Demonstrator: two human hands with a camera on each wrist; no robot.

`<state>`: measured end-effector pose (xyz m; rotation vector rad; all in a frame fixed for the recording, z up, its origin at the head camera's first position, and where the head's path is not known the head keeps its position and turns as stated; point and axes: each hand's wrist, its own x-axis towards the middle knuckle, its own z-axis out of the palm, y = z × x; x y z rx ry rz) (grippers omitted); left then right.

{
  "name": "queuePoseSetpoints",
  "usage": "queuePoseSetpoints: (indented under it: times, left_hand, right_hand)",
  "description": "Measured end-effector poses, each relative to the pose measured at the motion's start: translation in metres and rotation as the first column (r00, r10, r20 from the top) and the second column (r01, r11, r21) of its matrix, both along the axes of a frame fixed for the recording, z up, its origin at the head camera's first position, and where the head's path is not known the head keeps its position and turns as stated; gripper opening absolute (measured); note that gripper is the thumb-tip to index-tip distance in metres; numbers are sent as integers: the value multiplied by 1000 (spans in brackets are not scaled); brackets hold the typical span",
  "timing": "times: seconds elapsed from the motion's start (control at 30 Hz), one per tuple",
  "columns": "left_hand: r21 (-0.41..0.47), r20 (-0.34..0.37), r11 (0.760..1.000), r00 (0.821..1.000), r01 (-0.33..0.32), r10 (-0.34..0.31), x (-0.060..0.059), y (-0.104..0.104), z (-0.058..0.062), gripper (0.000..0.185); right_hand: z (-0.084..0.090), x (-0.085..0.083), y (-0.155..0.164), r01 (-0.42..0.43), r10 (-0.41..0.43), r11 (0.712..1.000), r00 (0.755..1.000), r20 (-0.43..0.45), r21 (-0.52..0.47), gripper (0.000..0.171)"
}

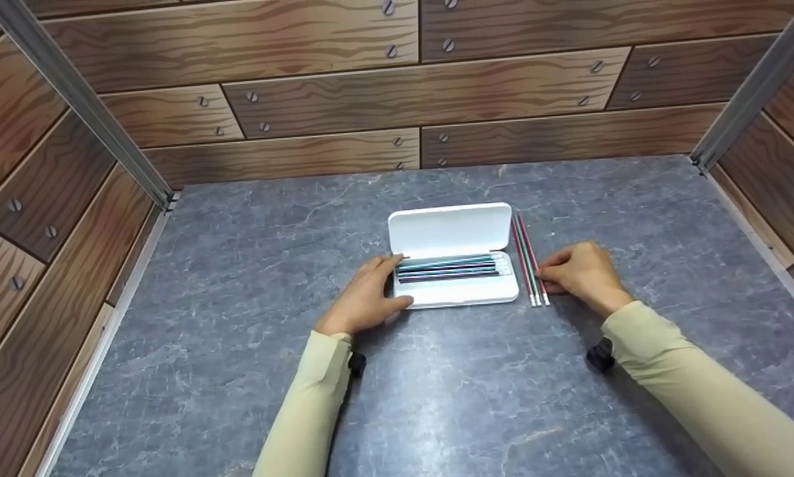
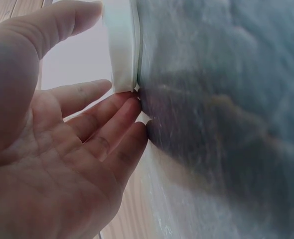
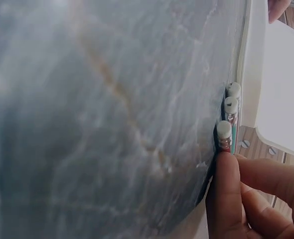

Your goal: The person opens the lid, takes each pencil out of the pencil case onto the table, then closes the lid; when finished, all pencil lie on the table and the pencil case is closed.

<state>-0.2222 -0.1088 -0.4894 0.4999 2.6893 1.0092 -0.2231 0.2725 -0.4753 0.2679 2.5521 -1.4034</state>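
A white pencil case (image 1: 460, 291) lies on the table with its lid (image 1: 450, 232) raised toward the back. Inside it, several dark and blue pencils (image 1: 447, 268) lie side by side, along the case. My left hand (image 1: 364, 298) touches the case's left end, thumb at the front edge and fingers along the side, fairly straight. Just right of the case are three pencils, two red and one green (image 1: 528, 265), white erasers toward me. With its thumb and fingertips, my right hand (image 1: 586, 271) pinches the rightmost red pencil (image 1: 544, 291) close to its eraser end.
The grey marbled table (image 1: 238, 397) is bounded by wood-patterned panels (image 1: 344, 99) at the back and both sides. Metal posts (image 1: 85, 106) stand in the back corners. Each wrist carries a small black device (image 1: 600, 355).
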Motion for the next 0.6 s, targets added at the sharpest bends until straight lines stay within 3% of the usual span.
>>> queuePoseSetpoints:
  times: [0.2, 0.33, 0.43, 0.53, 0.6]
  left_hand:
    - [-19, 13, 1000, 1000, -8, 8, 2, 3, 1, 83]
    - [-18, 11, 1000, 1000, 4, -4, 0, 6, 1, 83]
    - [-16, 2, 1000, 1000, 16, -16, -2, 7, 1, 83]
    - [-18, 5, 1000, 1000, 9, -9, -2, 4, 1, 83]
    - [-21, 8, 1000, 1000, -4, 4, -1, 1, 1, 83]
  right_hand:
    - [0, 3, -1, 7, -6, 999, 1000, -16, 47, 33]
    - [5, 5, -4, 20, 24, 978, 978, -207, 207, 25]
    - [7, 2, -14, 9, 123, 948, 912, -392, 319, 16]
    - [4, -4, -32, -95, 270, 931, 829, -491, 352, 12]
    - [2, -10, -45, -183, 379, 903, 764, -522, 388, 12]
